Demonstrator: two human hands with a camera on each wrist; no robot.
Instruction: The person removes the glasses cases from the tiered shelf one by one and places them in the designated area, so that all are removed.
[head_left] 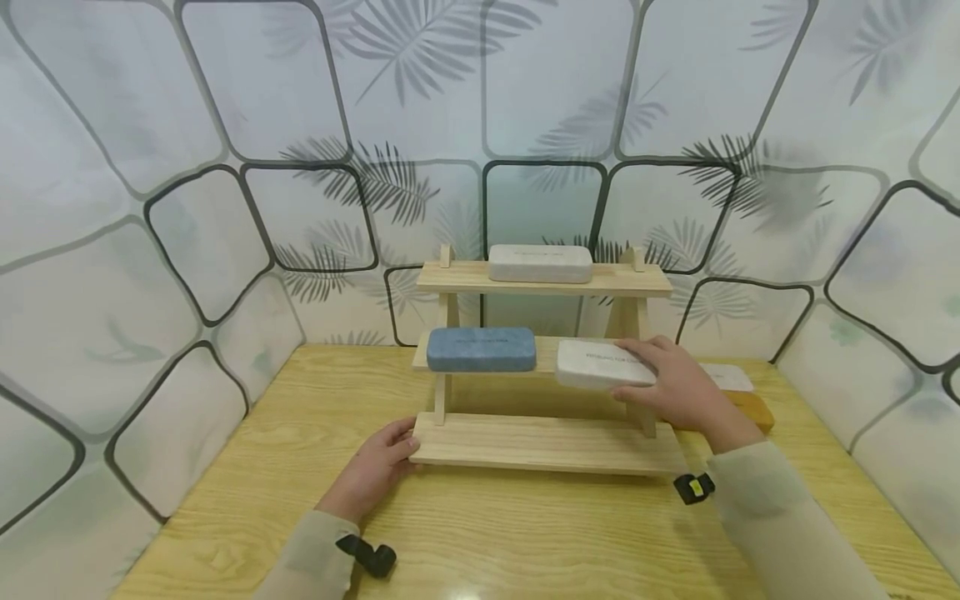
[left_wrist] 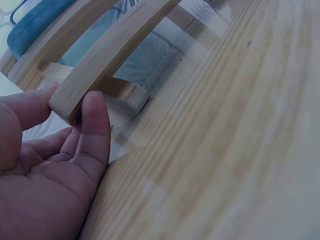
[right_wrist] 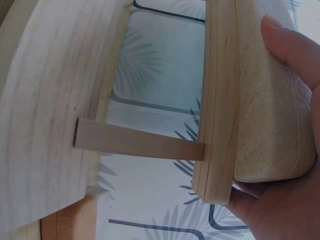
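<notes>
A three-tier wooden display rack point(head_left: 540, 442) stands on the table. My left hand point(head_left: 378, 462) pinches the left end of its bottom shelf point(left_wrist: 82, 80), thumb and fingers on opposite faces. At the right of the middle shelf, my right hand point(head_left: 678, 387) grips the right end of a white glasses case point(head_left: 596, 364) with lettering on its lid. In the right wrist view the case point(right_wrist: 267, 110) lies close against the shelf board point(right_wrist: 217, 100). A blue glasses case point(head_left: 480, 350) sits on the left of that same shelf. Another white case point(head_left: 540, 263) rests on the top shelf.
Behind my right hand, at the rack's right, a white case point(head_left: 729, 377) and an orange case point(head_left: 752, 410) lie on the wooden table point(head_left: 247, 517). Patterned curtain-like walls point(head_left: 427, 208) enclose the table's back and sides.
</notes>
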